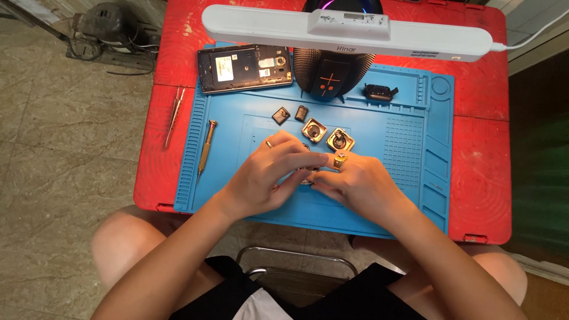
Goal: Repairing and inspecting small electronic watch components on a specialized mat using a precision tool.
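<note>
At the centre of the frame the left hand (269, 175) and the right hand (355, 184) meet over a blue work mat (409, 178) that lies on a red table (480, 178). Their fingertips are pinched together on a small metal part (307, 173), mostly hidden between them, so its shape is hard to make out; it sits just above the mat's middle. The right hand wears a gold ring (339, 159). Just above the hands, on the mat, lie two square gold-coloured cups (326, 134), side by side, each seemingly holding a small round piece. Up and left of them are two small dark parts (291, 114). In the upper left of the mat an opened phone (244, 68) lies back-up, a pale rectangular label on its dark inside. A slim screwdriver (206, 145) rests on the mat's left ridged edge, and tweezers (175, 115) lie on the table just beyond it. A white lamp bar (415, 35) crosses the top of the frame above a dark round speaker (332, 77), with a small black part (379, 92) to its right.
</note>
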